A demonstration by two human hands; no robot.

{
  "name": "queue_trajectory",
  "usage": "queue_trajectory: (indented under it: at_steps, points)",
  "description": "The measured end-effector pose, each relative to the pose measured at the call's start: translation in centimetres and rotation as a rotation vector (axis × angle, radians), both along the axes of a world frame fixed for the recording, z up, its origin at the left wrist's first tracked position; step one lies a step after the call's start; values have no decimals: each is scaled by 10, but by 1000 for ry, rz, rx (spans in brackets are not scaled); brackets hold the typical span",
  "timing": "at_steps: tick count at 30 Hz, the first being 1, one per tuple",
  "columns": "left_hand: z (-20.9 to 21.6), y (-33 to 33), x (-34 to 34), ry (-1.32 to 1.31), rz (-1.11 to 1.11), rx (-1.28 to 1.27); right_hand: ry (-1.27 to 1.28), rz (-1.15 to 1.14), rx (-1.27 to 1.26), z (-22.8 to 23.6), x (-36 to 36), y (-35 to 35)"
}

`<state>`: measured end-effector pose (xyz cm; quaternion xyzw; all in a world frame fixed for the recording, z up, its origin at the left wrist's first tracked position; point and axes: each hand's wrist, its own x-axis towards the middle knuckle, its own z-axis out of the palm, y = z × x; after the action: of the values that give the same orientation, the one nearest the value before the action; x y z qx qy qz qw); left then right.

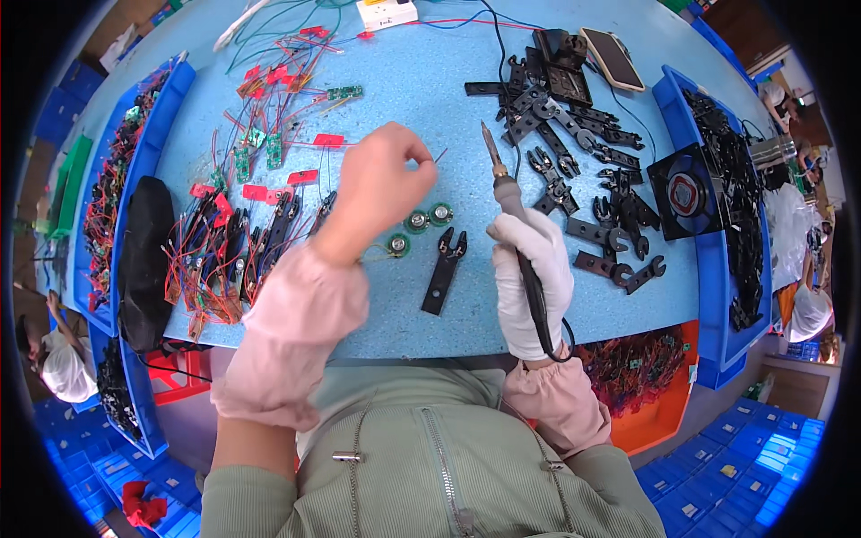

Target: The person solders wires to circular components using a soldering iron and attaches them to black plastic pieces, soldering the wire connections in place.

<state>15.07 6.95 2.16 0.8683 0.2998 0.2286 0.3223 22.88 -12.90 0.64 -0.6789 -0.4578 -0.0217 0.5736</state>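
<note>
"What colour is the tabletop?"

"Light blue, finely speckled."

"And the soldering iron?"

"Dark grey grip, brownish metal tip. The glove is plain white."

"The oversleeves?"

"Pale pink, unpatterned. The jacket is sage green with fine ribbed lines and a silvery zip."

"Where's the brightest colour?"

"Red tags, green circuit boards, wires mostly red and orange, some dark."

"The round parts?"

"Silvery centres, green rims."

"And the clawed pieces?"

"Solid black. The side bins are bright blue, the crate orange."
</note>
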Motion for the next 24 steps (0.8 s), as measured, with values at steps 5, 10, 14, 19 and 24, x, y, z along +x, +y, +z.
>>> queue_trajectory:
  at_steps: [5,10,14,19,24]
  points:
    - [24,-23,-50,-409,-235,-277,394,280,4,23,6,24]
    - [30,-45,-58,-278,-212,-321,516,373,21,23,-4,32]
    - [31,-55,-59,-256,-187,-185,429,337,49,22,-6,32]
    - [24,-55,-57,-286,-221,-88,345,270,62,21,-9,31]
    - [16,-65,-52,-405,-144,-251,310,194,92,14,-15,37]
